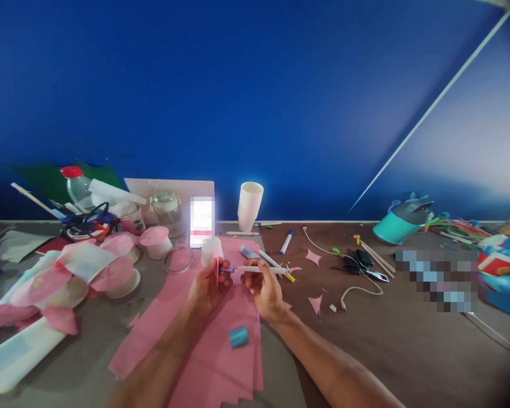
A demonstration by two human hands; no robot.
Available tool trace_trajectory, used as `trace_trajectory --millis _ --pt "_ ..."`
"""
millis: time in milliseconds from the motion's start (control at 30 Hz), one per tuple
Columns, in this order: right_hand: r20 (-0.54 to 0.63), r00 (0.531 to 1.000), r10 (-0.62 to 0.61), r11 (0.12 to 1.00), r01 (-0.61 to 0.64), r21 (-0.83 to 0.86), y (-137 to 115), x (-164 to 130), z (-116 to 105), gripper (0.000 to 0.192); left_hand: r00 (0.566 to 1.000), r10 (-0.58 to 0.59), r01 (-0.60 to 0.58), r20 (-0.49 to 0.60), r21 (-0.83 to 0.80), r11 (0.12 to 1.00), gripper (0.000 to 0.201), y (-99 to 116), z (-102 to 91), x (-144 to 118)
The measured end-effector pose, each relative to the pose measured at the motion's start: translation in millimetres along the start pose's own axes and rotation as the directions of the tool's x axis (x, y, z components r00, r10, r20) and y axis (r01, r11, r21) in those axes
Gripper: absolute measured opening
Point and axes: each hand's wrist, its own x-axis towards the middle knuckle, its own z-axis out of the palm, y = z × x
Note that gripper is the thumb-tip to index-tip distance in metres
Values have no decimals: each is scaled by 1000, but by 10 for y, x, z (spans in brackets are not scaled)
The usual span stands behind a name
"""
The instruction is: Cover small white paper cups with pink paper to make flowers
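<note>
My left hand (208, 288) is closed around a small white paper cup (211, 249). A thin pink piece (218, 271), seen nearly edge-on, stands at the cup's near side between the fingers. In my right hand (263, 288) is a slim white marker (263, 270), its purplish tip pointing left towards the pink piece. Whether the tip touches it I cannot tell. Beneath both hands lie large pink sheets (221, 362), with a blue cylindrical piece (238, 336) on them.
A lit phone (202, 221) stands behind the cup, near a stack of white cups (250, 205). Cups with pink tops (156, 241) crowd the left. Markers (286, 242), pink scraps (313, 257), a white cable (365, 289) and a teal container (393, 224) lie to the right.
</note>
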Motion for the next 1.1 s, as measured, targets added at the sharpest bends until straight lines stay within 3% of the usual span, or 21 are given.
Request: trace_trajectory --millis 533,733,900,1100 --pt "1 999 46 997 -46 -68 55 -44 -9 49 1000 1 0 -26 20 1000 20 -47 63 -54" --pt "68 996 60 994 -53 -93 147 -35 -36 54 997 -32 31 76 18 999 30 -73 153 -149" --pt "57 996 73 986 -64 -153 117 -62 -27 61 985 -40 29 168 69 997 23 -64 149 -169" --pt "102 990 93 984 -75 -164 112 -101 -21 65 991 -31 13 132 136 991 22 -118 79 -115"
